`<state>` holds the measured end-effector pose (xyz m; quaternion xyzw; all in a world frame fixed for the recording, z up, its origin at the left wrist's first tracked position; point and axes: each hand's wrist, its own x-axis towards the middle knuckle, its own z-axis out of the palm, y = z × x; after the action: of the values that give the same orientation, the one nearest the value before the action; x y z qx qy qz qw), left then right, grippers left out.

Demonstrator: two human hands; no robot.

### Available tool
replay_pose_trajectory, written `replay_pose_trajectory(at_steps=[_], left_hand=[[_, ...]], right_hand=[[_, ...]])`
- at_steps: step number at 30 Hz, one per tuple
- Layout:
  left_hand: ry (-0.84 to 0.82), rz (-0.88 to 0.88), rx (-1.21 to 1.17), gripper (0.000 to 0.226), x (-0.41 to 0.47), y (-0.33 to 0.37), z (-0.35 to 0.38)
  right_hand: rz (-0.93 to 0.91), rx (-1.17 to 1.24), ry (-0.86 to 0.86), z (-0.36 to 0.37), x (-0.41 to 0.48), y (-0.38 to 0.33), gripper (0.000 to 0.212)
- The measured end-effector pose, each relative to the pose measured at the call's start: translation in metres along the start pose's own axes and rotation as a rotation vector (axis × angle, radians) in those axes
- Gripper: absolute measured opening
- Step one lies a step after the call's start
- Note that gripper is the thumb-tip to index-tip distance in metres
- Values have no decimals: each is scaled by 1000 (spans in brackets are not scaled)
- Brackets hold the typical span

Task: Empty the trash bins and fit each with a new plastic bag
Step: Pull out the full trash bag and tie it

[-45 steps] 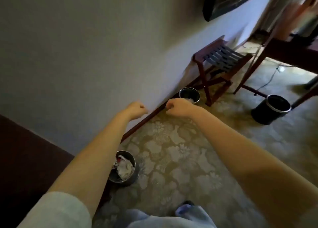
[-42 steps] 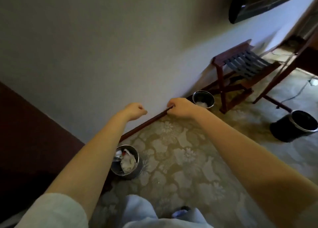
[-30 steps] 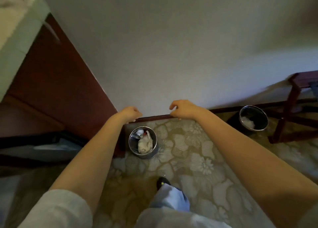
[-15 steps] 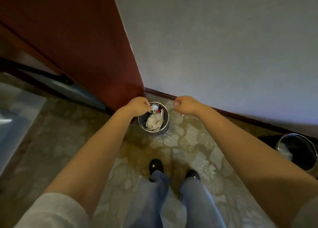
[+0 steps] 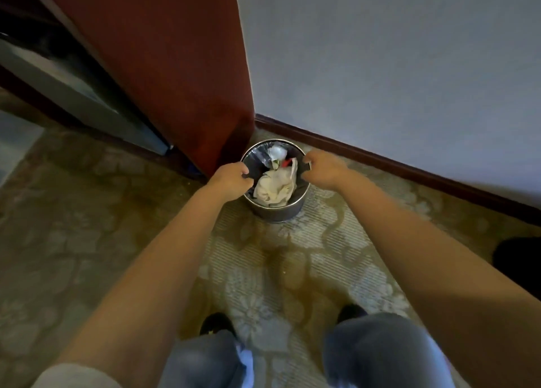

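A small round metal trash bin stands on the patterned carpet in the corner between a red-brown cabinet and the wall. It has a dark plastic liner and holds crumpled whitish paper, a clear wrapper and a red scrap. My left hand is at the bin's left rim, its fingers curled round the liner's edge. My right hand is at the right rim, pinching the liner's edge there.
The red-brown cabinet side rises just left of the bin. A dark baseboard runs along the wall behind it. Something dark, cut off, sits at the right edge. My shoes stand on the carpet close in front.
The view turned left and down from the far bins to this one. I stepped up to it, and both hands dropped from mid-air onto its rim.
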<state>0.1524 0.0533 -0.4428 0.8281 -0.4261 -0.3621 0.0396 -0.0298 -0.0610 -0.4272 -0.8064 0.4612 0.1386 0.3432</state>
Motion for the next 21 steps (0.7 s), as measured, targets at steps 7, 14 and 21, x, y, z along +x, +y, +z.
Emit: replay_pose_trajectory(at_steps=[7, 14, 21], left_hand=[[238, 121, -14, 42, 96, -51, 71], [412, 179, 26, 55, 158, -83, 122], [411, 75, -193, 72, 167, -111, 153]], right_hand=[[-44, -151, 131, 95, 94, 41, 49], [-79, -182, 353, 141, 145, 84, 72], [-6, -53, 433, 168, 149, 113, 74]])
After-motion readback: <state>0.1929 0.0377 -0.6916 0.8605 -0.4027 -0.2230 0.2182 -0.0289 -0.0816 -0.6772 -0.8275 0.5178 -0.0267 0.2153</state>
